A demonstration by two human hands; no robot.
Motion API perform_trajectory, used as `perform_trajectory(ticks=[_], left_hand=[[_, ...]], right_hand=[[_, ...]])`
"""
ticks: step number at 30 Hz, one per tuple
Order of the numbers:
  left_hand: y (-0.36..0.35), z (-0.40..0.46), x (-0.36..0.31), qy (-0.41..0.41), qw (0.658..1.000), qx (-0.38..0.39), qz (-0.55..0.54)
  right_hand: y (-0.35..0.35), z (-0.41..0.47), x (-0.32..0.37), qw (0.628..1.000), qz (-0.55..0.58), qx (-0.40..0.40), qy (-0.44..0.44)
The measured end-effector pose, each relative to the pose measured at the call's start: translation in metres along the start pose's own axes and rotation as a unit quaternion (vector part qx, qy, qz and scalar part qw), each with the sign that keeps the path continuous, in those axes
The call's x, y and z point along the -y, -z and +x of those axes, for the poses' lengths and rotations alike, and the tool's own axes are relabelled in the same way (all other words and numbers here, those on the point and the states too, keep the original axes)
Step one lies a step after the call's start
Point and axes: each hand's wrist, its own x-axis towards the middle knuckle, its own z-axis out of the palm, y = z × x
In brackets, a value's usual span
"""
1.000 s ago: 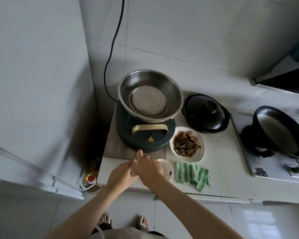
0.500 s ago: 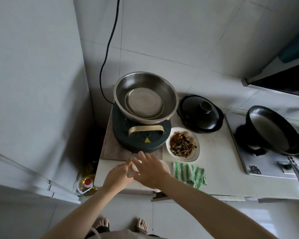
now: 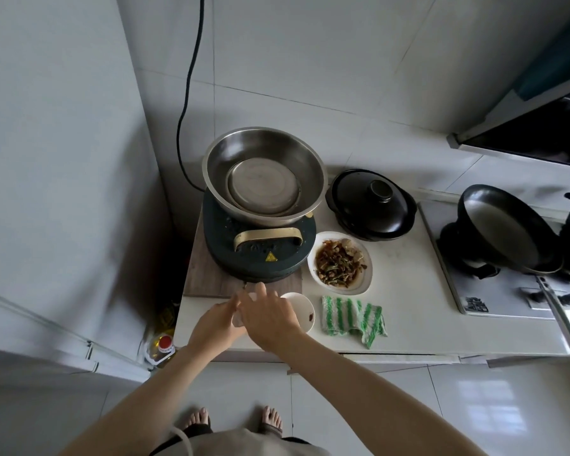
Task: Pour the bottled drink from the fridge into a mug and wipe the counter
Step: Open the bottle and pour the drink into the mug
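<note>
At the far left a grey fridge [image 3: 53,159] fills the side of the view, and an oil bottle with a red cap [image 3: 163,347] stands on the floor in the gap between it and the white counter [image 3: 408,334]. A black cable [image 3: 191,77] hangs down the tiled wall to a dark round cooker [image 3: 260,255], which sits on a wooden board [image 3: 204,278] and carries a steel basin [image 3: 265,174] with a metal plate lying inside it.

At the front edge of the counter both hands meet over a small pale object [image 3: 239,315], possibly the bottled drink, though almost all of it is hidden and it cannot be identified. The left hand [image 3: 216,327] curls in from the left and touches it; whether it actually grips it cannot be told. The right hand [image 3: 270,315] lies over it with fingers loosely spread, its grasp equally unclear. Just behind the right hand, and partly covered by it, is a small white dish [image 3: 301,307] with a dark smear on its inner wall.

Further right a white plate of brown cooked food [image 3: 341,263] sits beside the cooker, with a black lidded clay pot [image 3: 372,205] behind it. A green-and-white striped cloth [image 3: 352,317] lies crumpled on the counter near the dish. At the far right a black frying pan [image 3: 504,228] rests on a gas hob [image 3: 494,297]
</note>
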Motion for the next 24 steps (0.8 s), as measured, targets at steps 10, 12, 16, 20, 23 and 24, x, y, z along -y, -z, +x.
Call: perform_trajectory(ticks=[10,12,16,20,23,24], left_hand=[[0.024,0.01,-0.023,-0.028,0.998,0.045,0.028],[0.029,0.014,-0.034,-0.037,0.993,0.057,0.094],[0.034,0.023,-0.052,-0.059,0.974,0.069,0.206],[0.034,0.031,-0.059,-0.056,0.96,0.088,0.26],[0.033,0.031,-0.061,-0.051,0.952,0.098,0.286],[0.033,0.031,-0.062,-0.053,0.949,0.099,0.293]], right_hand=[[-0.009,-0.071,-0.099,0.847,0.43,-0.109,-0.292],[-0.032,-0.09,-0.114,0.824,0.446,-0.099,-0.335],[-0.065,-0.117,-0.122,0.788,0.482,-0.07,-0.377],[-0.074,-0.124,-0.118,0.763,0.514,-0.064,-0.386],[-0.076,-0.12,-0.114,0.753,0.531,-0.065,-0.383],[-0.076,-0.119,-0.114,0.756,0.53,-0.066,-0.377]])
